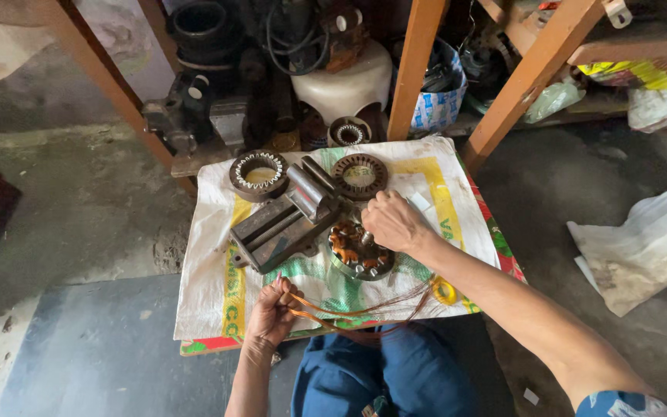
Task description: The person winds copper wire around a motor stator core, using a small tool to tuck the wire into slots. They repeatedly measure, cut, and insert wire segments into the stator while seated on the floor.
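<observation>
A round motor stator (358, 251) with copper windings lies on a white woven sack (210, 278) spread over a low table. My right hand (392, 222) rests closed on the stator's upper rim, pinching something small that I cannot make out. My left hand (272, 313), at the sack's near edge, grips a bundle of loose copper wire strands (364, 309) that trail right from it and up toward the stator. A grey metal vise (287, 220) lies on its side just left of the stator, touching it.
Two empty stator rings (259, 174) (360, 175) sit at the sack's far edge. A small yellow ring (445, 291) lies under my right forearm. Orange wooden frame legs (414, 66), dark machine parts and a white plastic stool stand behind. Crumpled sacking (642, 247) lies at right.
</observation>
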